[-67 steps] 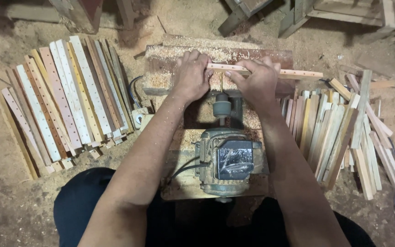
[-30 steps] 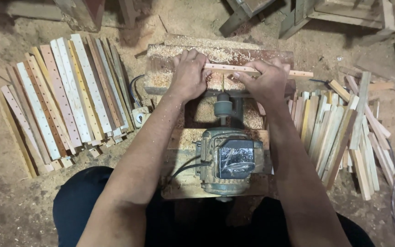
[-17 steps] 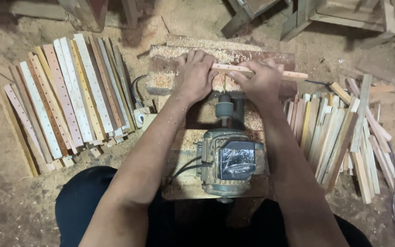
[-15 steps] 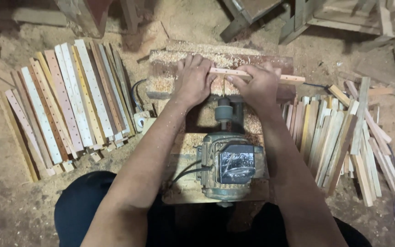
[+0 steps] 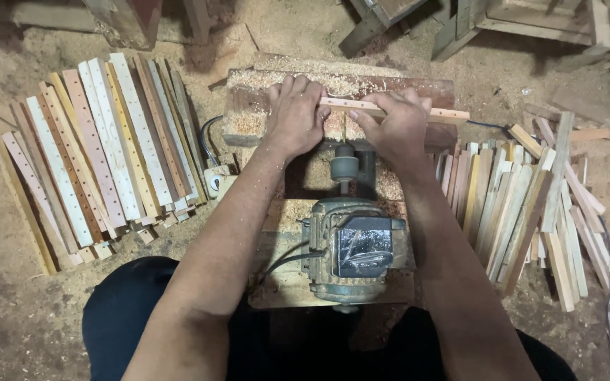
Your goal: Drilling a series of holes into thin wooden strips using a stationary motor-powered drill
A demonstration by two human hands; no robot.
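Head view: my left hand (image 5: pixel 296 113) and right hand (image 5: pixel 395 125) both curl closed on the drilled wooden slat (image 5: pixel 418 112), pressing it onto the sawdust-covered block (image 5: pixel 248 99) above the motor's spindle (image 5: pixel 344 168).

Pale strip (image 5: pixel 397 111), grey-green motor (image 5: pixel 353 248)

Sawdust-strewn floor (image 5: pixel 8 310), slat piles (image 5: pixel 100 155)

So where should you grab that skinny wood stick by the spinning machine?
Probably from above, at two spots either side of the motor's shaft, as the left hand and right hand do. The wooden strip is long, thin and lies flat on the block.
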